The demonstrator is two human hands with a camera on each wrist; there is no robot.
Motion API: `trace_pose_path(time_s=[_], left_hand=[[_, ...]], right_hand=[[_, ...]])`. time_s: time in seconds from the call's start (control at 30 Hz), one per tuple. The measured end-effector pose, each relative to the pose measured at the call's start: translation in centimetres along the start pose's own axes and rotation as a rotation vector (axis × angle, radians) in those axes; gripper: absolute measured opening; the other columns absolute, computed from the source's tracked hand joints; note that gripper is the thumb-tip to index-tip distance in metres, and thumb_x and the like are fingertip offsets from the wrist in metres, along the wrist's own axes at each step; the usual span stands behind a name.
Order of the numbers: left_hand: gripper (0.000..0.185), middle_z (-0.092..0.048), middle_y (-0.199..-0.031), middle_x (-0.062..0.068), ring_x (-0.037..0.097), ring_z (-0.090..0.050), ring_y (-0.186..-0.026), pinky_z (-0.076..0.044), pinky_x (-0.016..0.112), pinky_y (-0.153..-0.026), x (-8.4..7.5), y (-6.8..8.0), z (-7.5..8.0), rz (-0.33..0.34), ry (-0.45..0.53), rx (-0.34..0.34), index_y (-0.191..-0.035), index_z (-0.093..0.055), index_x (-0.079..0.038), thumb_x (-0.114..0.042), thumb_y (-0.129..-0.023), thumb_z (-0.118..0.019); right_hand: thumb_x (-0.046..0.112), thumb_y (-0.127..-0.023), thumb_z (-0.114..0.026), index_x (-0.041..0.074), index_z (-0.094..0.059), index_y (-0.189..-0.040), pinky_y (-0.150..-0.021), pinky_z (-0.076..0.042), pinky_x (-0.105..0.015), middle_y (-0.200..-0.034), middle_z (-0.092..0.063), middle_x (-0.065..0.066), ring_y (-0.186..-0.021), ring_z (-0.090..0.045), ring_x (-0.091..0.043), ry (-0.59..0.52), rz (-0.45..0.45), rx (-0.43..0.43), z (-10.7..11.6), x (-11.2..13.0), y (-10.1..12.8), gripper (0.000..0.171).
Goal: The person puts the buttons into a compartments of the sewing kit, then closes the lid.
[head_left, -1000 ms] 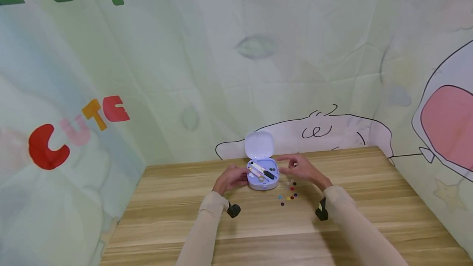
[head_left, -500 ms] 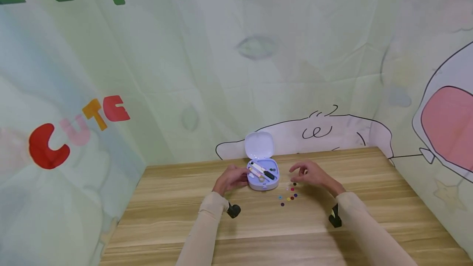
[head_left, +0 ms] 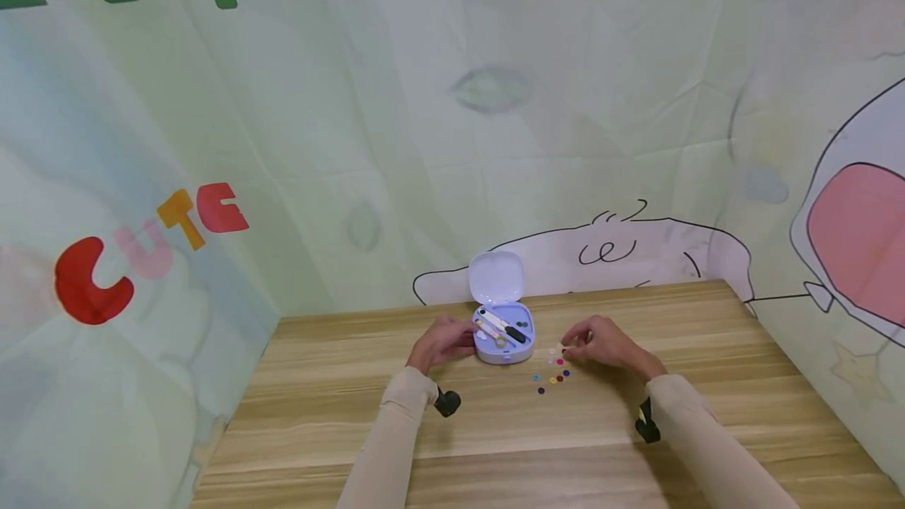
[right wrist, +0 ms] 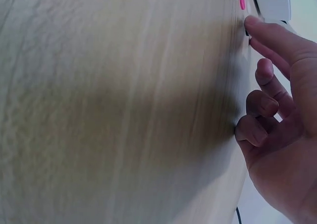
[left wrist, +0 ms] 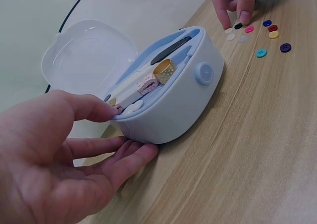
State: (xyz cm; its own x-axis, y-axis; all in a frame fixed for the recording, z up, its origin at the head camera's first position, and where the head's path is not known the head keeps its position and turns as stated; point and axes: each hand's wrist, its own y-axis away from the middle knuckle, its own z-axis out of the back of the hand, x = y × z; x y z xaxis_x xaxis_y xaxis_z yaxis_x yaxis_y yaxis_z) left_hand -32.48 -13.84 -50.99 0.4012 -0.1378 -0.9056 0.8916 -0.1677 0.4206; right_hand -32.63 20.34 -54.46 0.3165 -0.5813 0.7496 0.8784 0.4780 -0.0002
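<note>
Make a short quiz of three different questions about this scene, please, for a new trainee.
1. True or false: the lid of the sewing kit case stands open.
2. Which hand steadies the case? A. left hand B. right hand
3. Fill in: the right hand's fingers reach down onto the loose ____ lying on the table.

Key: 1. True. 2. A; it holds the case by its side. 3. Buttons; one dark button lies right at the fingertips.
</note>
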Motion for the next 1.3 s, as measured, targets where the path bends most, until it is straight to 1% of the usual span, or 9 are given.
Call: trace_pose_path(time_s=[0.2,0.33,0.43,0.57,0.7,0.83,1.0,1.1,1.3], left_hand=[[0.03,-0.071,-0.11,0.02,0.022,-0.068,-0.094,-0.062,0.037,-0.091,0.2,-0.3,0.0,-0.007,0.003,0.003,-0.121,-0.064,0.013,-0.009,-0.101,-0.062],[0.03,-0.072,-0.111,0.02,0.022,-0.068,-0.094,-0.061,0.038,-0.092,0.2,-0.3,0.0,-0.012,0.002,0.008,-0.121,-0.064,0.013,-0.009,-0.101,-0.061],[0.03,-0.072,-0.11,0.021,0.022,-0.068,-0.093,-0.061,0.038,-0.092,0.2,-0.2,-0.1,-0.015,0.001,0.011,-0.121,-0.064,0.013,-0.009,-0.101,-0.061],[0.03,-0.072,-0.109,0.02,0.021,-0.069,-0.093,-0.062,0.038,-0.091,0.1,-0.1,-0.1,-0.016,0.006,0.013,-0.121,-0.064,0.014,-0.009,-0.101,-0.062],[0.03,-0.072,-0.109,0.019,0.021,-0.068,-0.093,-0.062,0.038,-0.091,0.1,0.0,-0.1,-0.012,0.013,0.012,-0.122,-0.064,0.014,-0.009,-0.101,-0.061],[0.03,-0.072,-0.11,0.02,0.022,-0.068,-0.093,-0.061,0.038,-0.092,0.1,-0.1,-0.1,-0.01,0.012,0.009,-0.122,-0.064,0.013,-0.009,-0.101,-0.061],[0.031,-0.071,-0.112,0.021,0.022,-0.068,-0.094,-0.061,0.04,-0.093,0.1,-0.2,-0.1,-0.009,0.011,0.008,-0.123,-0.063,0.013,-0.009,-0.102,-0.061],[0.031,-0.071,-0.112,0.021,0.021,-0.068,-0.093,-0.061,0.039,-0.093,0.1,-0.2,-0.1,-0.012,0.01,0.007,-0.123,-0.063,0.014,-0.008,-0.102,-0.06],[0.03,-0.072,-0.11,0.021,0.021,-0.068,-0.092,-0.061,0.039,-0.092,0.1,-0.2,-0.1,-0.016,0.012,0.008,-0.122,-0.064,0.014,-0.008,-0.101,-0.06]], right_hand=[[0.015,-0.089,-0.082,0.009,-0.081,-0.101,-0.065,-0.05,-0.025,-0.083,-0.069,0.005,-0.077,-0.057,-0.017,0.019,0.033,-0.022,-0.3,-0.3,0.1,0.013],[0.012,-0.09,-0.081,0.008,-0.081,-0.098,-0.065,-0.05,-0.024,-0.089,-0.074,0.002,-0.078,-0.058,-0.017,0.028,0.069,-0.044,-0.4,-0.3,0.1,0.009],[0.01,-0.089,-0.081,0.009,-0.082,-0.097,-0.066,-0.051,-0.024,-0.092,-0.076,0.001,-0.079,-0.058,-0.016,0.033,0.076,-0.055,-0.5,-0.3,0.1,0.008],[0.007,-0.089,-0.08,0.009,-0.081,-0.096,-0.067,-0.051,-0.025,-0.092,-0.075,0.001,-0.08,-0.058,-0.016,0.046,0.083,-0.059,-0.5,-0.2,0.1,0.007],[0.007,-0.089,-0.08,0.011,-0.08,-0.094,-0.065,-0.05,-0.025,-0.085,-0.07,0.004,-0.077,-0.057,-0.016,0.048,0.062,-0.047,-0.6,0.0,-0.1,0.007],[0.006,-0.086,-0.079,0.011,-0.077,-0.09,-0.06,-0.046,-0.025,-0.078,-0.063,0.003,-0.073,-0.054,-0.017,0.039,0.024,-0.02,-0.5,0.3,-0.3,0.007],[0.003,-0.083,-0.078,0.011,-0.074,-0.089,-0.059,-0.045,-0.025,-0.076,-0.059,0.0,-0.072,-0.053,-0.017,0.041,-0.018,0.008,-0.6,0.6,-0.4,0.01],[0.002,-0.083,-0.077,0.011,-0.073,-0.089,-0.059,-0.046,-0.025,-0.077,-0.059,0.0,-0.072,-0.053,-0.018,0.038,-0.027,0.019,-0.6,0.8,-0.4,0.012],[0.0,-0.082,-0.076,0.01,-0.075,-0.089,-0.057,-0.045,-0.024,-0.075,-0.06,0.001,-0.069,-0.054,-0.016,0.043,-0.006,0.02,-0.6,1.1,-0.3,0.012]])
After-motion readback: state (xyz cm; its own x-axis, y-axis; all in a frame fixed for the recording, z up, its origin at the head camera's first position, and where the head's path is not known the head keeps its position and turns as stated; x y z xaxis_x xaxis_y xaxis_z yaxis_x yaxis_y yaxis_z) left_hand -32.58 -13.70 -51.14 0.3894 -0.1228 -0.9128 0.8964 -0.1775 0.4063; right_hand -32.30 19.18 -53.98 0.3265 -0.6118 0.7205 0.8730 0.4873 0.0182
